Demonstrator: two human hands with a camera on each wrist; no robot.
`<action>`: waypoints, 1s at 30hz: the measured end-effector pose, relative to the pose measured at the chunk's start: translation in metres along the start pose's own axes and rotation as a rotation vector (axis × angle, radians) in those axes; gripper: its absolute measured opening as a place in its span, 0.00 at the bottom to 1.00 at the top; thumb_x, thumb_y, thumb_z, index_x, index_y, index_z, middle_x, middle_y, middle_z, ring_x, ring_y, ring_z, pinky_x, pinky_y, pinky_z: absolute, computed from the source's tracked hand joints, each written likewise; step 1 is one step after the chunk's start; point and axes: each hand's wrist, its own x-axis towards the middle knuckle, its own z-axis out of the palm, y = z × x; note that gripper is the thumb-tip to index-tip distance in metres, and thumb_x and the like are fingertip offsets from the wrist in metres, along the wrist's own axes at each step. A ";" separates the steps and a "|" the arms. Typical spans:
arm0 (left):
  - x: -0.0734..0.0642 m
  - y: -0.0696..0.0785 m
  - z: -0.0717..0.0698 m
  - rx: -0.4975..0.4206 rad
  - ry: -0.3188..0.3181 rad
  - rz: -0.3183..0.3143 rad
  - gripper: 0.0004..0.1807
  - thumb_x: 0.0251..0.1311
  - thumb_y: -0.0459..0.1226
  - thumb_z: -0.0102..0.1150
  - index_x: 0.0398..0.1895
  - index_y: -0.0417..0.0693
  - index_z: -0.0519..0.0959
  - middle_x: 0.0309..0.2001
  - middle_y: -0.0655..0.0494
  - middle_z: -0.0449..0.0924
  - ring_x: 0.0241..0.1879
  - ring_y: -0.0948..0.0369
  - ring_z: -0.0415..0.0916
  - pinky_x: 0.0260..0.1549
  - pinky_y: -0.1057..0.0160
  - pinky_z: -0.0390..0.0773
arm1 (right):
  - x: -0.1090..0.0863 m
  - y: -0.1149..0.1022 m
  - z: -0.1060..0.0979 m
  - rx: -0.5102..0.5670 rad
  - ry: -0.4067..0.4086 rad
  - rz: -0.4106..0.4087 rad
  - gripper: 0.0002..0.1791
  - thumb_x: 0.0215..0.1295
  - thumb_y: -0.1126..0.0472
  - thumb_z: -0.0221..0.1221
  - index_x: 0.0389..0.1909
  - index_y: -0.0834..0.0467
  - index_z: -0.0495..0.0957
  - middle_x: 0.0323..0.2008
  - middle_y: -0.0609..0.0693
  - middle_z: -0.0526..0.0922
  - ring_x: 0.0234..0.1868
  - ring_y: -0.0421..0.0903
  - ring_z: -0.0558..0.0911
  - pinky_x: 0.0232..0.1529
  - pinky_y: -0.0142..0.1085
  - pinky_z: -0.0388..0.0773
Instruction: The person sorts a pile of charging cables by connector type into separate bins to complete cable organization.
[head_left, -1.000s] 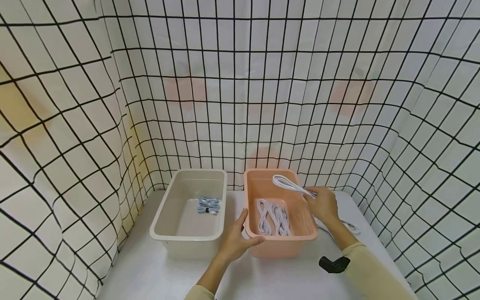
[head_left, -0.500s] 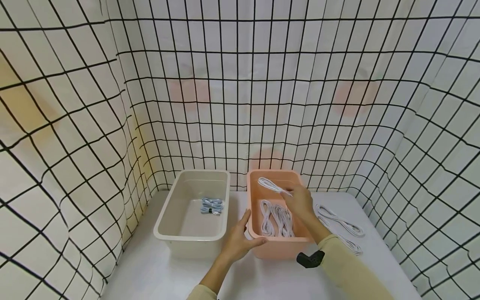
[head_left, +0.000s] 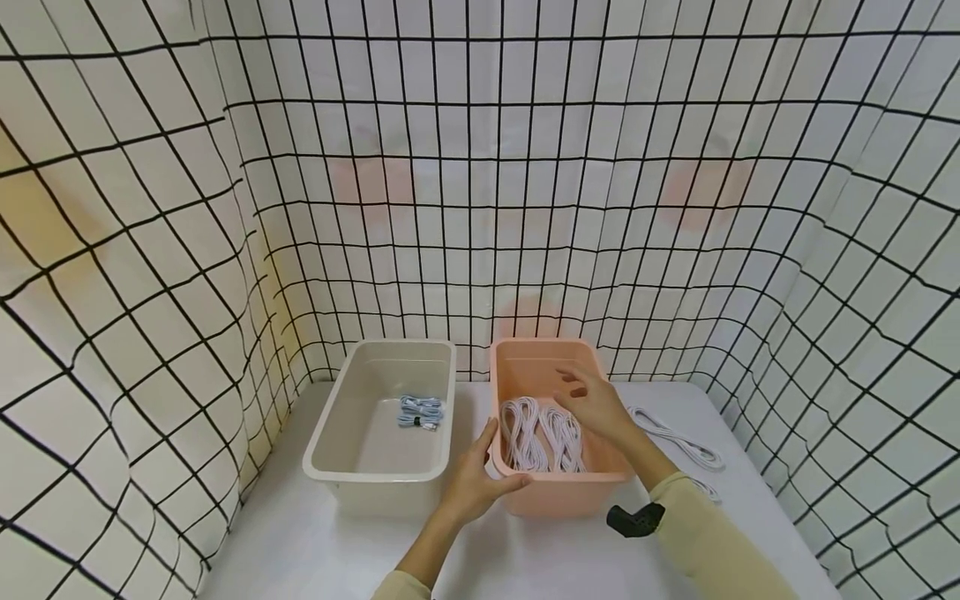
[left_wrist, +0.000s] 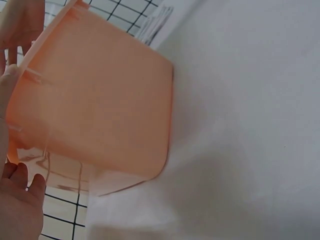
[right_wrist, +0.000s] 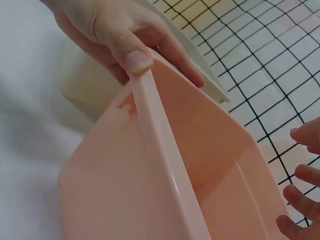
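Note:
My left hand point(head_left: 472, 483) holds the near left corner of the peach bin point(head_left: 558, 495). In the right wrist view its thumb lies over the rim, with the fingers along the outer side. Above the right part of this bin hovers my right hand point(head_left: 595, 406), its fingers loosely spread and bare; those fingers point(right_wrist: 300, 197) also show at the right of the right wrist view. Several bundled white cables point(head_left: 527, 435) lie inside the peach bin, towards its left and front. The bin's outer wall point(left_wrist: 100, 95) hides its contents in the left wrist view.
A beige bin point(head_left: 375, 477) stands to the left, holding light blue bundled cables point(head_left: 420, 410), one with a black tie. More white cables point(head_left: 686, 444) lie on the white table point(head_left: 285, 533), right of the peach bin. Black netting point(head_left: 480, 200) encloses the back and sides.
My right hand carried a white cable bundle leftward over the peach bin and let it go; it now lies with the others at the left. My left hand stayed on the bin's corner.

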 end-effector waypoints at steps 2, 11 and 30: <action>0.000 -0.001 0.000 -0.001 0.001 0.006 0.64 0.51 0.55 0.80 0.84 0.45 0.51 0.79 0.45 0.55 0.71 0.42 0.65 0.65 0.45 0.71 | -0.003 0.001 -0.003 -0.008 -0.010 0.010 0.30 0.74 0.54 0.63 0.74 0.50 0.70 0.65 0.62 0.76 0.57 0.66 0.80 0.48 0.55 0.83; -0.001 -0.003 0.001 -0.011 0.001 0.002 0.63 0.51 0.54 0.80 0.84 0.46 0.52 0.80 0.46 0.53 0.73 0.42 0.63 0.67 0.49 0.69 | -0.015 0.009 -0.018 -0.008 -0.019 0.042 0.31 0.72 0.56 0.65 0.74 0.52 0.71 0.66 0.61 0.75 0.62 0.68 0.76 0.51 0.58 0.81; 0.001 -0.003 0.003 -0.019 0.015 0.045 0.61 0.52 0.50 0.81 0.82 0.41 0.53 0.80 0.42 0.54 0.74 0.42 0.61 0.67 0.48 0.68 | -0.039 0.041 -0.060 -0.150 0.073 0.058 0.32 0.73 0.53 0.65 0.73 0.59 0.69 0.66 0.63 0.75 0.62 0.67 0.75 0.50 0.61 0.80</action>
